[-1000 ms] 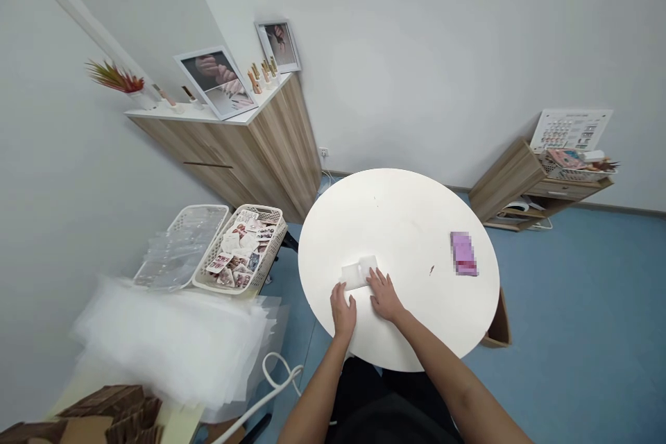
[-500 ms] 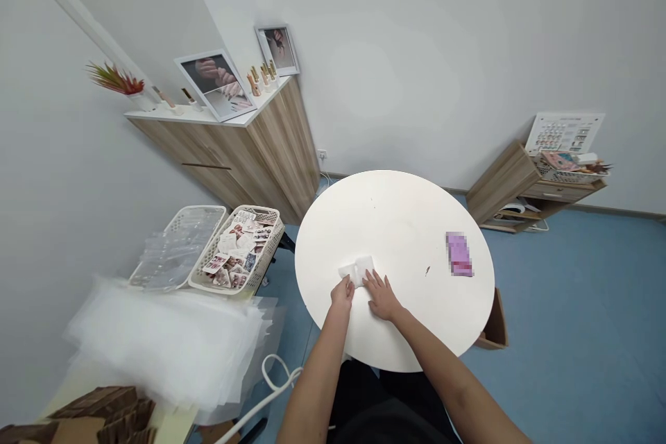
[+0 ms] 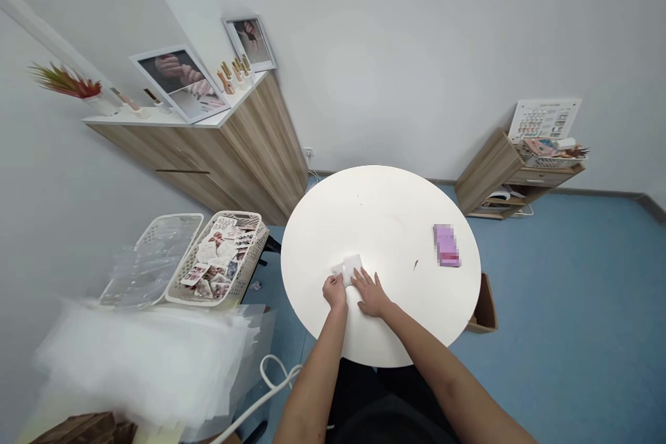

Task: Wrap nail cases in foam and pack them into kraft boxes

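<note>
A small folded white sheet (image 3: 351,269) lies near the front of the round white table (image 3: 385,218), and its material is hard to tell. My left hand (image 3: 334,292) has its fingers curled on the sheet's lower left edge. My right hand (image 3: 370,293) lies flat on the tabletop with its fingers spread, the fingertips against the sheet's right side. Further right on the table is a pink flat package (image 3: 446,245), its surface blurred. A small dark speck (image 3: 415,264) sits between it and my right hand.
To the left stand a basket of printed cards (image 3: 216,258), a clear plastic tray (image 3: 153,260) and a pile of clear sheets (image 3: 140,364). A white cable (image 3: 270,388) curves below them. A cardboard box (image 3: 485,305) stands beyond the table's right edge.
The whole scene has shifted left in view. My hands have come closer together, and my left hand has moved up onto the white sheet, which now looks smaller.
</note>
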A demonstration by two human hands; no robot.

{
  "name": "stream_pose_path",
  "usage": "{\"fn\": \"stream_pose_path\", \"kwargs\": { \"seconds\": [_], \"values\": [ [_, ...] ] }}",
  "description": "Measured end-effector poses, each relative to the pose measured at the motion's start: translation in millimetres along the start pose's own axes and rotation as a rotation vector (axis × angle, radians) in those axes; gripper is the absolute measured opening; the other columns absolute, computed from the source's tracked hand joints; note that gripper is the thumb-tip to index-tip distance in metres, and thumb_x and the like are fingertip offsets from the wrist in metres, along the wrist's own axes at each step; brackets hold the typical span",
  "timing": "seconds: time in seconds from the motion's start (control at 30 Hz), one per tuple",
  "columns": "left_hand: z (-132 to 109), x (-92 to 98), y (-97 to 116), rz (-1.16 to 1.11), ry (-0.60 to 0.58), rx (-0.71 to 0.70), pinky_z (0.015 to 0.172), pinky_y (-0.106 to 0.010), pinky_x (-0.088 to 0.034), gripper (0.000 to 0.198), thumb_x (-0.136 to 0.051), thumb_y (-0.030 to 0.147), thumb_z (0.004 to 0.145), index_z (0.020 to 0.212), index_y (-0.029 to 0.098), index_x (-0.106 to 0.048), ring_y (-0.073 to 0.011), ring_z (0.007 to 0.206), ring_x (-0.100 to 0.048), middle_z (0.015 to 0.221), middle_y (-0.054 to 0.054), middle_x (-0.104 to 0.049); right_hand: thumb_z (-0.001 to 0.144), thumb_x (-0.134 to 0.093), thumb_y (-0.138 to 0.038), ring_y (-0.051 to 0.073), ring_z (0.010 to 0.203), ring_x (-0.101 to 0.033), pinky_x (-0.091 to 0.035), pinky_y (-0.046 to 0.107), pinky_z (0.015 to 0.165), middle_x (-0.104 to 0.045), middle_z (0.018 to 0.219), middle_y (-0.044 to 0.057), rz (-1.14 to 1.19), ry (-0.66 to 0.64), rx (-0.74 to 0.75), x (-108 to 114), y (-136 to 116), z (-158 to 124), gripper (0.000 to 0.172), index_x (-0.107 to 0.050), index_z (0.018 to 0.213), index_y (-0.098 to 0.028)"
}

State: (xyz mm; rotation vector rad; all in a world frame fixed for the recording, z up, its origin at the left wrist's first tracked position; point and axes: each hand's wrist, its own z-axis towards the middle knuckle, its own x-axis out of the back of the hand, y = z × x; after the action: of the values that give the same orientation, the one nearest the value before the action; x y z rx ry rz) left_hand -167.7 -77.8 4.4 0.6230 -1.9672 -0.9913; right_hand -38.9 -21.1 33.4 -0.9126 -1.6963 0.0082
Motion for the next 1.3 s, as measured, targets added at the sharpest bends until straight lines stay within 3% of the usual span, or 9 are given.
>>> {"fn": "stream_pose_path", "kwargs": {
  "seconds": [0.23,0.43,0.6,0.83,0.93,1.03,1.1,1.17,1.3],
  "values": [
    [-16.4,-9.9,7.2,0.071,-0.046,-0.241,0.09,-0.037,-0.051,0.03,-0.045,0.036,0.088,0.105,0.019,-0.064,-0.0223,0.105,-0.063,0.119,-0.012,-0.065,0.073,-0.056,-0.02,0.031,0.149,0.0,-0.003,0.064,0.115,-0.005,0.162,0.007,0.005,0.001,0.03,1.7,3.2,0.6,0.089,-0.017,0.154,-0.023],
    [-25.0,12.1,-3.9,0.395,-0.31,-0.731,0.106,-0.052,-0.038,0.046,-0.041,0.017,0.088,0.132,0.022,-0.054,-0.0272,0.129,-0.047,0.141,-0.009,-0.053,0.074,-0.045,-0.011,0.029,0.148,-0.009,-0.02,0.059,0.116,-0.028,0.157,0.013,0.093,0.141,0.178,-11.4,20.2,-0.3,0.079,-0.025,0.151,-0.014],
    [-6.5,24.1,-3.9,0.634,-0.444,-0.978,0.115,-0.057,-0.023,0.055,-0.046,0.013,0.081,0.136,0.019,-0.048,-0.0302,0.14,-0.035,0.143,-0.011,-0.05,0.079,-0.036,-0.006,0.026,0.143,-0.026,-0.035,0.051,0.112,-0.035,0.151,0.017,0.095,0.283,0.247,-11.6,33.2,-1.1,0.071,-0.026,0.149,-0.01],
    [28.2,19.6,15.0,0.624,-0.556,-0.983,0.107,-0.044,-0.04,0.046,-0.047,0.016,0.082,0.127,0.02,-0.05,-0.0278,0.129,-0.05,0.131,-0.013,-0.058,0.08,-0.041,-0.006,0.028,0.124,-0.043,-0.041,0.047,0.103,-0.047,0.14,0.014,0.003,0.277,0.23,13.0,31.9,15.5,0.061,-0.04,0.14,-0.015],
    [41.4,24.2,37.8,0.584,-0.613,-0.879,0.091,-0.04,-0.05,0.044,-0.054,0.023,0.08,0.124,0.023,-0.049,-0.0267,0.106,-0.063,0.114,-0.009,-0.065,0.082,-0.047,-0.009,0.027,0.111,-0.049,-0.045,0.042,0.093,-0.058,0.124,0.012,0.018,0.289,0.205,33.7,31.2,32.8,0.046,-0.051,0.128,-0.017],
    [59.1,25.0,66.1,0.529,-0.678,-0.714,0.077,-0.033,-0.051,0.036,-0.055,0.027,0.081,0.116,0.026,-0.049,-0.0203,0.081,-0.066,0.09,0.001,-0.066,0.087,-0.051,-0.015,0.023,0.098,-0.052,-0.045,0.036,0.084,-0.063,0.107,0.007,0.105,0.308,0.149,57.7,35.2,60.8,0.031,-0.057,0.116,-0.021],
    [71.1,20.2,80.4,0.458,-0.638,-0.636,0.076,-0.032,-0.051,0.03,-0.053,0.027,0.083,0.112,0.026,-0.051,-0.0182,0.081,-0.064,0.089,0.001,-0.065,0.088,-0.056,-0.02,0.022,0.096,-0.053,-0.044,0.033,0.084,-0.064,0.103,0.006,0.173,0.306,0.101,71.6,41.2,84.7,0.023,-0.06,0.11,-0.022],
    [79.4,11.4,86.0,0.377,-0.482,-0.645,0.084,-0.034,-0.051,0.031,-0.051,0.026,0.085,0.115,0.023,-0.052,-0.0192,0.096,-0.062,0.104,-0.003,-0.064,0.085,-0.062,-0.025,0.022,0.097,-0.054,-0.044,0.033,0.086,-0.063,0.1,0.006,0.226,0.289,0.019,81.6,49.1,109.8,0.019,-0.064,0.103,-0.021],
    [74.9,-9.4,67.3,0.422,-0.166,-0.792,0.096,-0.042,-0.047,0.043,-0.045,0.02,0.087,0.13,0.019,-0.047,-0.0247,0.119,-0.053,0.129,-0.013,-0.052,0.08,-0.068,-0.027,0.02,0.093,-0.057,-0.045,0.032,0.086,-0.06,0.097,0.006,0.394,0.247,-0.181,87.1,65.7,148.0,0.012,-0.067,0.089,-0.019]
  ]
}}
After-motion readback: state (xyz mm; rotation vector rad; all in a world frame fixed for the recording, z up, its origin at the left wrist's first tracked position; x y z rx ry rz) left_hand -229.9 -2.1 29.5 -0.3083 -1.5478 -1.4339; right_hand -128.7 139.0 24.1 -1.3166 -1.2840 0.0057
